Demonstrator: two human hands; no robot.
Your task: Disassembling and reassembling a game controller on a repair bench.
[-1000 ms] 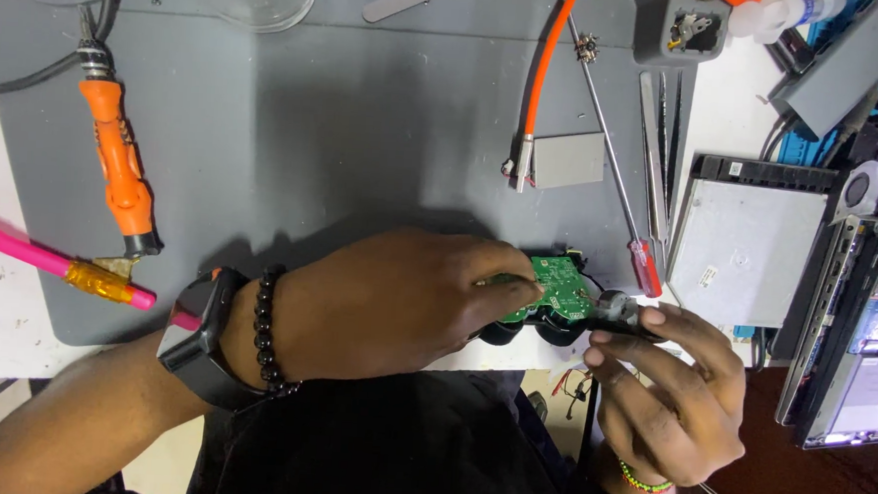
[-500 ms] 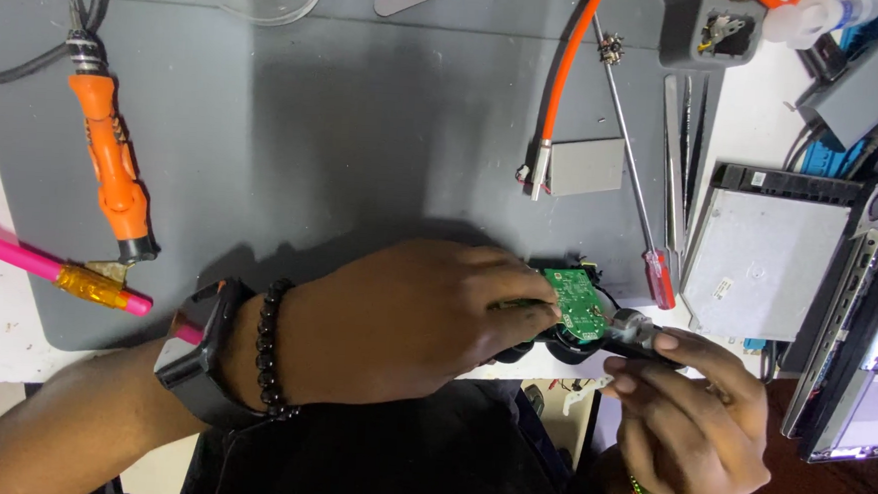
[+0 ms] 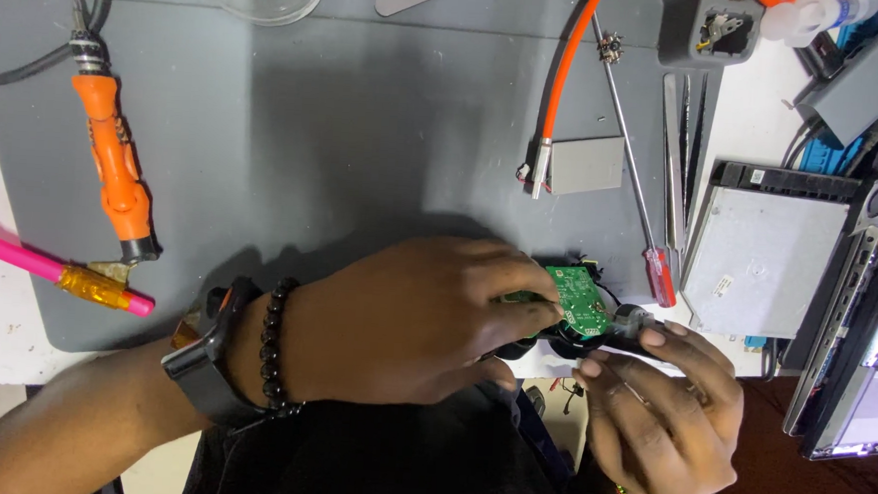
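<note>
My left hand (image 3: 410, 321), with a black watch and a bead bracelet on the wrist, is closed over a black device with a bare green circuit board (image 3: 576, 299), at the near edge of the grey mat (image 3: 364, 153). My right hand (image 3: 666, 414) grips the device's right end, where a small grey cylindrical part (image 3: 630, 320) sticks out. Most of the black body is hidden under my left hand.
On the mat lie an orange-handled soldering iron (image 3: 113, 165), a pink and amber tool (image 3: 52, 272), a red-handled screwdriver (image 3: 638, 182), tweezers (image 3: 679, 149), an orange cable (image 3: 568, 73) and a grey battery pack (image 3: 585, 164). A silver drive (image 3: 769, 249) and an opened laptop (image 3: 870, 330) sit at right.
Both hands keep their hold on the device. The view has drifted slightly; the hands sit a little further right and lower in the frame.
</note>
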